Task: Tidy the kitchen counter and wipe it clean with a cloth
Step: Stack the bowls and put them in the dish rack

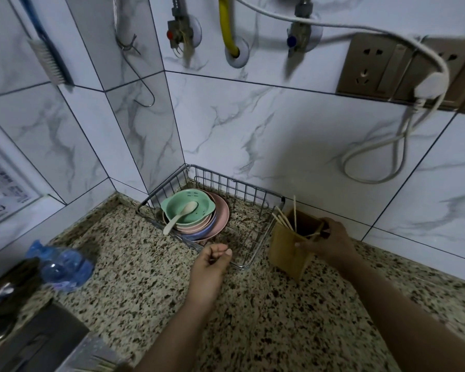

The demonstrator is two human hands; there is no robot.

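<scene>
Speckled granite forms the table (253, 318), which looks dry and unwiped; we see no cloth in view. Our right hand (330, 242) has its grip closed on chopsticks (285, 218) at the mouth of a wooden holder (287, 251), apparently to gather loose utensils upright. Our left hand (212, 264) hangs loosely curled, grasping nothing, just before the wire rack (242, 208). Stacked bowls (193, 216) with a spoon (180, 216) sit inside the rack in the corner, keeping the surface open. A crumpled blue bag (62, 264) lies near the sink side.
</scene>
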